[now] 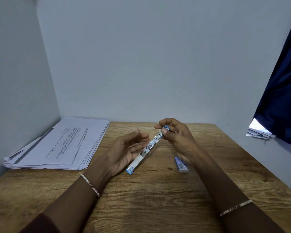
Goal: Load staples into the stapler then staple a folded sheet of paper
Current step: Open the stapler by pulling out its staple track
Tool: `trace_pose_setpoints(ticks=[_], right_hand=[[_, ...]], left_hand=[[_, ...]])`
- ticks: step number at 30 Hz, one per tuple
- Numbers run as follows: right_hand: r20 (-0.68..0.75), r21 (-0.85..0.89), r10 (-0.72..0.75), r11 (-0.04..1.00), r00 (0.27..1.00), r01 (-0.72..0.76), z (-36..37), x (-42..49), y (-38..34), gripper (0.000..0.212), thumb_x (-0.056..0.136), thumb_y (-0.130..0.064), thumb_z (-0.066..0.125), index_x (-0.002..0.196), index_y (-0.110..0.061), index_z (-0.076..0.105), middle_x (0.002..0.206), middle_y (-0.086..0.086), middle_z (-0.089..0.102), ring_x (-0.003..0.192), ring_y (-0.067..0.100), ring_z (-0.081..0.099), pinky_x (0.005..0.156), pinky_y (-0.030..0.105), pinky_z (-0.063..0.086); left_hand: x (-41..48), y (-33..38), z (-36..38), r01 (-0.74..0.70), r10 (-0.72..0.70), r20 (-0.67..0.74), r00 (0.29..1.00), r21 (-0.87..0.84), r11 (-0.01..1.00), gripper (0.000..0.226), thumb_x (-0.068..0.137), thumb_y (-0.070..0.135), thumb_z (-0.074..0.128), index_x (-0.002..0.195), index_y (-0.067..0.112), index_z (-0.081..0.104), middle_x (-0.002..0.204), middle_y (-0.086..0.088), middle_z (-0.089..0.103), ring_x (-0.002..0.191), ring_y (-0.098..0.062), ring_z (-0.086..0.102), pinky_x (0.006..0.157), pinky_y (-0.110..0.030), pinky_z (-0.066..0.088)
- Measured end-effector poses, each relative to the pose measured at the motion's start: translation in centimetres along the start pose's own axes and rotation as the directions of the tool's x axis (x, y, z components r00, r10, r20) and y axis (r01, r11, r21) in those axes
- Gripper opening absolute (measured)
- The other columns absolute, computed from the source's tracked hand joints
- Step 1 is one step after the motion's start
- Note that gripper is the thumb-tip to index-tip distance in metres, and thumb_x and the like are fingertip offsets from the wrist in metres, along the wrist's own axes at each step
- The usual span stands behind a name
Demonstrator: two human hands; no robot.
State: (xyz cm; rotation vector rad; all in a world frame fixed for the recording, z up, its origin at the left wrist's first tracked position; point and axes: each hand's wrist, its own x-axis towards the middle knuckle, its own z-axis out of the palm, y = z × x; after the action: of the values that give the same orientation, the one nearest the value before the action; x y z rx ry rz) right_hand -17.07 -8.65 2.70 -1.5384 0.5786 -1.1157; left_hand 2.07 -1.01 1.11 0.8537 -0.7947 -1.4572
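Over the wooden table [141, 199], two hands meet at one stapler [146, 148] unfolded flat: left hand [124, 152] relaxed open under its middle, right hand [176, 137] pinching its far tip. One staple box [181, 165] lies just right. One paper stack [60, 143] fills the far-left corner, well apart.

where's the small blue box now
In the head view the small blue box lies on the table right of centre, partly behind the wrist of the right hand, right of the stapler.

Blue-and-silver stapler [147, 148], wood-grain table [158, 199]
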Motion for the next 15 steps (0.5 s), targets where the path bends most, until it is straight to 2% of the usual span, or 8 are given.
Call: trace_pose_setpoints(ticks=[3, 5, 6, 8, 11, 13, 15], right_hand=[[0.057, 0.025, -0.013, 1.000, 0.998, 0.012, 0.5, -0.1, -0.1, 0.021, 0.097, 0.007, 0.055, 0.109, -0.008, 0.063, 0.110, 0.014, 0.074, 0.087, 0.008, 0.066, 0.082, 0.023, 0.052], [0.098, 0.037, -0.021, 0.999, 0.995, 0.018, 0.9, -0.1, -0.1, 0.020, 0.097, 0.004, 0.057, 0.110, -0.009, 0.063, 0.115, 0.015, 0.074, 0.086, 0.015, 0.065, 0.082, 0.026, 0.054], [0.110, 0.041, -0.024, 0.999, 0.994, 0.020, 1.0, -0.2, -0.1, 0.020, 0.096, 0.003, 0.059, 0.112, -0.008, 0.063, 0.118, 0.016, 0.074, 0.088, 0.020, 0.065, 0.084, 0.031, 0.055], [0.134, 0.053, -0.022, 0.998, 0.991, 0.015, 1.2, -0.2, -0.2, 0.024, 0.095, 0.000, 0.062, 0.118, -0.007, 0.062, 0.121, 0.016, 0.073, 0.098, 0.029, 0.068, 0.092, 0.042, 0.054], [0.139, 0.047, -0.023, 0.999, 0.990, 0.017, 1.9, -0.5, -0.3, 0.031, 0.092, -0.002, 0.068, 0.122, -0.007, 0.061, 0.119, 0.011, 0.075, 0.102, 0.026, 0.072, 0.090, 0.039, 0.057], [0.074, -0.023, -0.047, 0.999, 0.996, 0.049, 2.3, -0.6, -0.5, 0.032, 0.089, -0.001, 0.071, 0.119, -0.010, 0.063, 0.115, 0.006, 0.076, 0.101, 0.019, 0.074, 0.084, 0.030, 0.059], [-0.010, -0.146, -0.086, 0.986, 0.996, 0.083, 2.8, -0.8, -0.4, 0.030, 0.088, -0.003, 0.073, 0.113, -0.016, 0.065, 0.115, 0.001, 0.073, 0.101, 0.017, 0.074, 0.084, 0.027, 0.057]], left_hand=[[-0.1, -0.6, 1.1, 0.069, -0.070, 0.027, 0.997, 0.030, 0.997, 0.044, 0.085, 0.037, 0.066, 0.104, -0.002, 0.073, 0.109, -0.024, 0.069, 0.091, -0.031, 0.072, 0.089, -0.051, 0.058], [0.0, -0.8, 1.7, 0.114, -0.116, 0.056, 0.992, 0.051, 0.992, 0.049, 0.089, 0.044, 0.058, 0.106, 0.000, 0.071, 0.101, -0.023, 0.072, 0.078, -0.030, 0.072, 0.070, -0.043, 0.063], [0.0, -0.9, 1.8, 0.128, -0.132, 0.072, 0.989, 0.058, 0.990, 0.051, 0.090, 0.047, 0.055, 0.104, 0.000, 0.071, 0.094, -0.022, 0.073, 0.069, -0.028, 0.071, 0.059, -0.037, 0.061], [0.1, -1.1, 1.9, 0.124, -0.132, 0.094, 0.987, 0.095, 0.988, 0.054, 0.093, 0.051, 0.051, 0.097, 0.002, 0.074, 0.080, -0.017, 0.071, 0.056, -0.023, 0.066, 0.047, -0.028, 0.054], [-0.1, -1.5, 2.0, 0.093, -0.107, 0.098, 0.989, 0.133, 0.987, 0.052, 0.097, 0.051, 0.049, 0.087, 0.007, 0.074, 0.067, -0.012, 0.066, 0.048, -0.019, 0.060, 0.043, -0.024, 0.049], [-0.2, -1.7, 2.3, 0.082, -0.091, 0.071, 0.993, 0.125, 0.989, 0.047, 0.098, 0.051, 0.049, 0.085, 0.009, 0.068, 0.064, -0.010, 0.064, 0.046, -0.019, 0.058, 0.043, -0.024, 0.047], [-0.2, -1.9, 2.4, 0.058, -0.062, 0.030, 0.998, 0.107, 0.993, 0.043, 0.099, 0.048, 0.047, 0.086, 0.010, 0.060, 0.062, -0.009, 0.063, 0.045, -0.019, 0.056, 0.043, -0.024, 0.047]])
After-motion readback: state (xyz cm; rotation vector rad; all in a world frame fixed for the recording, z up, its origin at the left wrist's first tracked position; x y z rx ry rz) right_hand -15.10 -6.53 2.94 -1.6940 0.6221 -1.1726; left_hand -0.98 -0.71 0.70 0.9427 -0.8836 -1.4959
